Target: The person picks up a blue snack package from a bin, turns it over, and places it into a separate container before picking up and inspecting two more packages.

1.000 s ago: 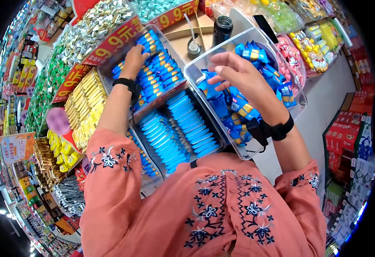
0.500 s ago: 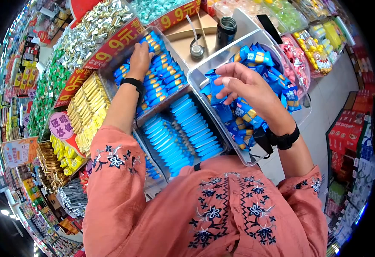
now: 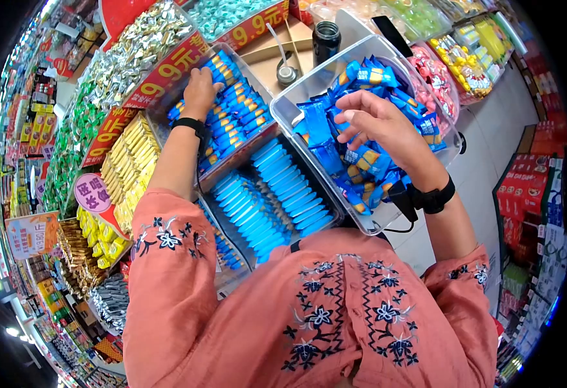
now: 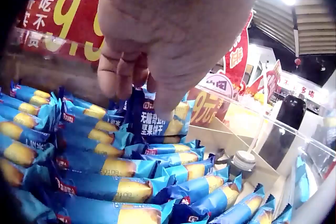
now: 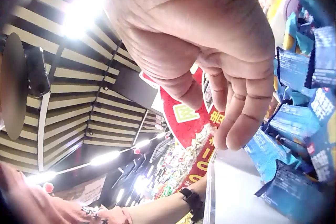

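My left hand reaches into a bin of rows of blue-and-yellow packets. In the left wrist view its curled fingers and thumb pinch an upright blue packet above the rows. My right hand hovers over a clear plastic tub heaped with loose blue packets. Its fingers are loosely bent with nothing between them, as the right wrist view of the hand also shows.
Light-blue packets stand in a bin nearer the body. Behind are a dark bottle, a phone and a lidded cup with a straw. Yellow packets and red price signs lie left.
The head view has shifted slightly. My left hand stays among the rows in the bin, and my right hand remains over the tub with its fingers a little more bent.
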A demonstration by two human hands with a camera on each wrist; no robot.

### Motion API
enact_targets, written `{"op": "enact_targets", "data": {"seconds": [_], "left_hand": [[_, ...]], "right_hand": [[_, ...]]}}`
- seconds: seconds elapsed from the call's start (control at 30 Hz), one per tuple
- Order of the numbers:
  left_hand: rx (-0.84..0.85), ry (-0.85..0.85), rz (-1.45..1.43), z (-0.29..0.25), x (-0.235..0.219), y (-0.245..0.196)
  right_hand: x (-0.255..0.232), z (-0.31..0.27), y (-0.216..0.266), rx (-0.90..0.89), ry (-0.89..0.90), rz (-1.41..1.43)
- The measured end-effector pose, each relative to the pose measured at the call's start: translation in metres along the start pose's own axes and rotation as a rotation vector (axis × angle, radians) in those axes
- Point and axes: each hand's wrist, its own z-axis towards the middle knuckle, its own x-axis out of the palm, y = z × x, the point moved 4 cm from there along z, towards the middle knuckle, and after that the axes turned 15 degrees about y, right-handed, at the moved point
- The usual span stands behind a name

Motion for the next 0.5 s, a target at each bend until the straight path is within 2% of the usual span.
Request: {"op": "enact_targets", "data": {"seconds": [0.17, 0.23, 0.3, 0.37, 0.43, 0.5], "left_hand": [[-0.042, 0.002, -0.087, 0.001, -0.010, 0.009], [0.081, -0.119, -0.107, 0.030, -0.004, 0.040], [-0.064, 0.051, -0.521, 0.019, -0.047, 0.013], [-0.017, 0.041, -1.078, -0.016, -0.090, -0.027], [0.032, -0.019, -1.225, -0.049, -0.126, -0.065], [0.109, -0.078, -1.332, -0.077, -0.140, -0.091]], "right_hand": [[-0.005, -0.011, -0.003, 0.009, -0.028, -0.042], [-0.017, -0.018, -0.002, -0.006, -0.062, -0.094], [-0.033, -0.022, -0.001, -0.031, -0.105, -0.168], [-0.053, -0.025, 0.004, -0.027, -0.170, -0.256], [-0.072, -0.026, 0.008, -0.036, -0.246, -0.342], [-0.093, -0.022, 0.003, -0.031, -0.319, -0.441]]}}
